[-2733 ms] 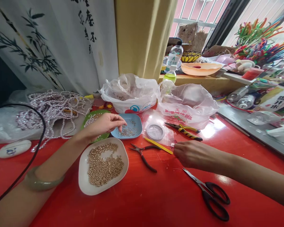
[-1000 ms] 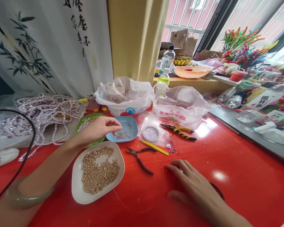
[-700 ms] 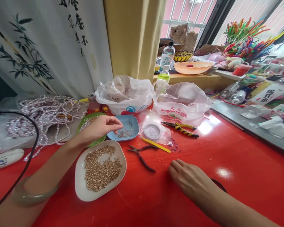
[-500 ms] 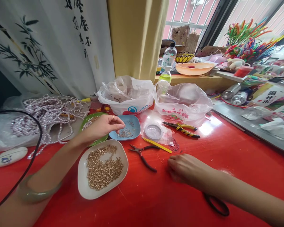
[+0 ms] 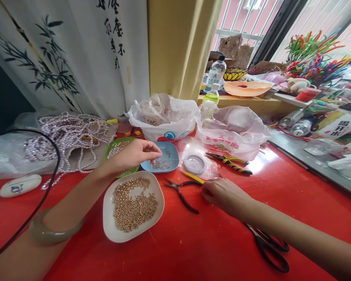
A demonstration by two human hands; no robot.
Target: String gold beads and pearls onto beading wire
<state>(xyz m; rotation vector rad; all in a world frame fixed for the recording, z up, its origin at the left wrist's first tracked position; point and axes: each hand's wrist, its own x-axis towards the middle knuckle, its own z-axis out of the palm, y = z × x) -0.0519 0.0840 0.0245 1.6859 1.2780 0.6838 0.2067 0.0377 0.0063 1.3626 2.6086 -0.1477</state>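
My left hand [image 5: 134, 153] hovers over the blue dish [image 5: 172, 150] of small metal findings, thumb and fingers pinched together above them; what they pinch is too small to see. A green bangle [image 5: 51, 233] sits on that wrist. My right hand [image 5: 222, 193] rests knuckles-up on the red table [image 5: 199, 246], fingers curled, beside the yellow strip [image 5: 191, 176] and the small red-handled pliers [image 5: 183, 191]. A white plate [image 5: 109, 226] of gold beads lies between my arms.
Black scissors [image 5: 270, 248] lie under my right forearm. Yellow-black pliers [image 5: 231, 162], a thread spool in a clear bag [image 5: 195, 163], two plastic bags [image 5: 234, 130], a green dish [image 5: 114, 146], pearl strands [image 5: 67, 134] and a black cable [image 5: 46, 187] lie around.
My right hand left the scissors, slid back toward the pliers and yellow strip, and curled its fingers. My left hand stayed pinched over the blue dish.
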